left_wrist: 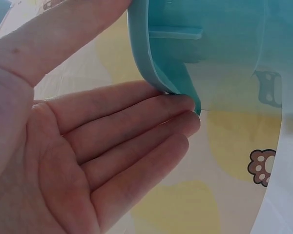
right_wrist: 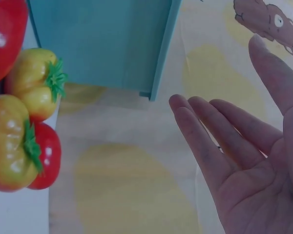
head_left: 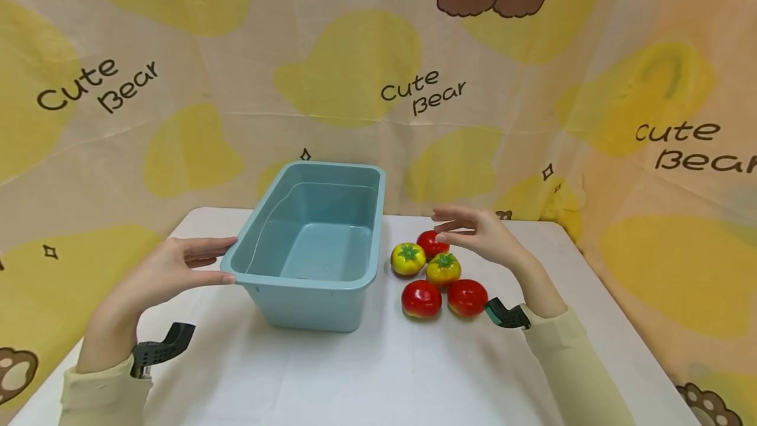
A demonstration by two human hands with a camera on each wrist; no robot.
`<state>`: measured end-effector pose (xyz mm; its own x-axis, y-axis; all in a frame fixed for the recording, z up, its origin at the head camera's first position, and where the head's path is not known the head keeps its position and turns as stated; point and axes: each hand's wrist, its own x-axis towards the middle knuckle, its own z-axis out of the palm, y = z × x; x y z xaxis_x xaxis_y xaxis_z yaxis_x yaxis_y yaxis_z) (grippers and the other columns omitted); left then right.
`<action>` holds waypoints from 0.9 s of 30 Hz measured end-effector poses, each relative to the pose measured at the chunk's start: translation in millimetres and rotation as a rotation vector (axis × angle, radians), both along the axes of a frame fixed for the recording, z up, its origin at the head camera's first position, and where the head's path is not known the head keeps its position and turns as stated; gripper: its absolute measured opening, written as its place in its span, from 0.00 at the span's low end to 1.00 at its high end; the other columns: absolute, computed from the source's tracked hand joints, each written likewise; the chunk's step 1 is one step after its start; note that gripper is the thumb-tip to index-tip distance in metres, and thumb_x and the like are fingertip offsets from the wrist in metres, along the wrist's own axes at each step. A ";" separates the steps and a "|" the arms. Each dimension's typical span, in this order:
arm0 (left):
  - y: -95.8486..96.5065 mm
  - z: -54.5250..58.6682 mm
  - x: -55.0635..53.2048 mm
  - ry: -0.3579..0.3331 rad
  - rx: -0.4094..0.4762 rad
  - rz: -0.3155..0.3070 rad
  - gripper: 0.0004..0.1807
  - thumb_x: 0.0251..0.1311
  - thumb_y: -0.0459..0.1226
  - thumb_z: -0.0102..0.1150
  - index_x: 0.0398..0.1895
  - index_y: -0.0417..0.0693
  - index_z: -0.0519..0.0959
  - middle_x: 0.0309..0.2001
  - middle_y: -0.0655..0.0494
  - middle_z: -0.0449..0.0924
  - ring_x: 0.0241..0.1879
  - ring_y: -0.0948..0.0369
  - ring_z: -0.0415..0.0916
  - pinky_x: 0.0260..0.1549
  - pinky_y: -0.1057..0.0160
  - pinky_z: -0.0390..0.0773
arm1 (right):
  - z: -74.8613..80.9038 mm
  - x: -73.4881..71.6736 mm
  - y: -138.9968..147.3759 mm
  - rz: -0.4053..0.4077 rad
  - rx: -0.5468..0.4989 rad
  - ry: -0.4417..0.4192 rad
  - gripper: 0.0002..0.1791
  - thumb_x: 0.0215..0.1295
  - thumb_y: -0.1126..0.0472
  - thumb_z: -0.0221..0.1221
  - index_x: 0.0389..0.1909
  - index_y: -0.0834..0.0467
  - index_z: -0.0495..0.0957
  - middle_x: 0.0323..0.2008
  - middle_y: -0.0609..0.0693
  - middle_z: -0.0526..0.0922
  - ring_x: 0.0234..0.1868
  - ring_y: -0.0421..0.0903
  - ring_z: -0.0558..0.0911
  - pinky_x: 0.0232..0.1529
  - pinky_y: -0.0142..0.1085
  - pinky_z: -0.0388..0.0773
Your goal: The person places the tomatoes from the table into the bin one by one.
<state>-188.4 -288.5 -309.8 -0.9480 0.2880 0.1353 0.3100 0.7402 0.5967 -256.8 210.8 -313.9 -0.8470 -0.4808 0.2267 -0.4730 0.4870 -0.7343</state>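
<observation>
At the near left corner of a light blue plastic bin (head_left: 301,281), my left hand (head_left: 177,271) touches the rim with its thumb and straight fingertips. In the left wrist view the long fingers (left_wrist: 132,122) lie extended against the rim edge. My right hand (head_left: 473,232) hovers above a far red tomato (head_left: 428,240), its fingers loosely extended and holding nothing. Two yellow tomatoes, one left (head_left: 408,260) and one nearer the middle (head_left: 443,271), have green leafy tops. Two more red tomatoes (head_left: 422,300) lie in front, right of the bin. The bin's inside looks bare.
A white table (head_left: 355,373) bears the bin and tomatoes. Behind and at both sides hangs a patterned curtain (head_left: 331,64) with bear prints, close to the table's far edge. Each wrist wears a black mount (head_left: 162,347).
</observation>
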 end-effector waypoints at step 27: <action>-0.9 -0.2 0.3 0.002 -0.004 0.006 0.35 0.49 0.52 0.69 0.62 0.53 0.74 0.56 0.51 0.78 0.53 0.55 0.79 0.48 0.73 0.79 | -54.0 5.7 39.3 -0.094 -0.004 -0.081 0.27 0.61 0.51 0.63 0.61 0.55 0.73 0.58 0.55 0.77 0.54 0.52 0.81 0.51 0.39 0.82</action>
